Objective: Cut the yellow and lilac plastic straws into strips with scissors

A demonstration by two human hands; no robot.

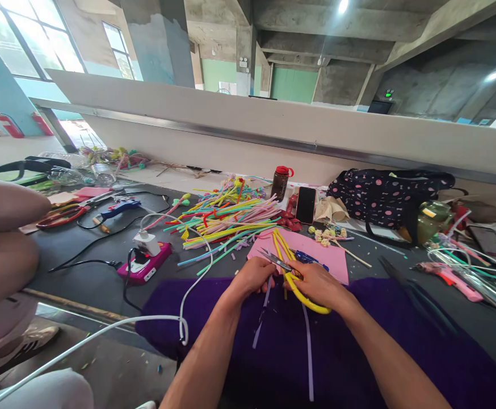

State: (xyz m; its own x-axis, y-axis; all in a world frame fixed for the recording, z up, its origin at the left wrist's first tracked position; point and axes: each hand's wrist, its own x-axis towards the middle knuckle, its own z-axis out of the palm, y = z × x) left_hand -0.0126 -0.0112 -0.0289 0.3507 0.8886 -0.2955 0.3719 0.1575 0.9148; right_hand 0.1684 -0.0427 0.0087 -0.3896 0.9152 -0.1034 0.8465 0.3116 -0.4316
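Note:
My right hand (pixel 318 287) is wrapped round a pair of scissors (pixel 301 292) with yellow handles. Their metal blades point up and left, above my left hand (pixel 256 276). That hand is closed, pinching a thin lilac pipe cleaner (pixel 261 318) that hangs down from the fingers; the fingertips are partly hidden. A longer lilac strip (pixel 309 352) dangles below my right hand over the dark purple cloth (pixel 214 295). Just beyond both hands, yellow pipe cleaners (pixel 278 241) and a blue-handled tool (pixel 311 259) lie on pink paper (pixel 337 270).
Behind the paper lies a heap of coloured pipe cleaners (pixel 226 221). A dark bottle (pixel 280 183), a phone (pixel 306 204) and a patterned bag (pixel 384 196) stand further back. Left is a pink power strip (pixel 146 267) with cables; right, a pink glue gun (pixel 452 281). Another person's leg (pixel 5 244) is at left.

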